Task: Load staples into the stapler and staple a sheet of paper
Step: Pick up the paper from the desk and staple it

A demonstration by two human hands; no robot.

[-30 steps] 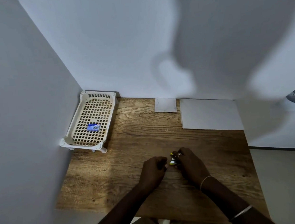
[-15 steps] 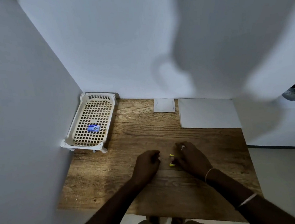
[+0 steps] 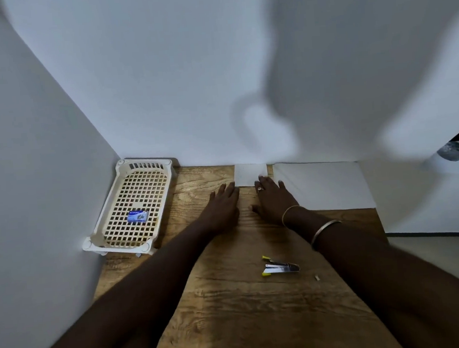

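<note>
A small metal stapler (image 3: 281,267) with yellow ends lies on the wooden table between my forearms, nobody holding it. A tiny strip of staples (image 3: 317,277) lies to its right. A small white sheet of paper (image 3: 250,173) lies against the back wall. My left hand (image 3: 223,201) is stretched flat with its fingertips at the sheet's lower left corner. My right hand (image 3: 272,198), wearing a ring, reaches the sheet's lower right edge with straight fingers. A blue staple box (image 3: 137,216) sits in the white basket (image 3: 109,235).
A larger white sheet (image 3: 325,187) covers the back right of the table (image 3: 233,305). The basket stands at the back left beside the side wall. Walls close the left and back. The table's right edge drops to the floor.
Both hands have let go of the stapler, which now lies on the table, and have reached forward to the small sheet at the back wall.
</note>
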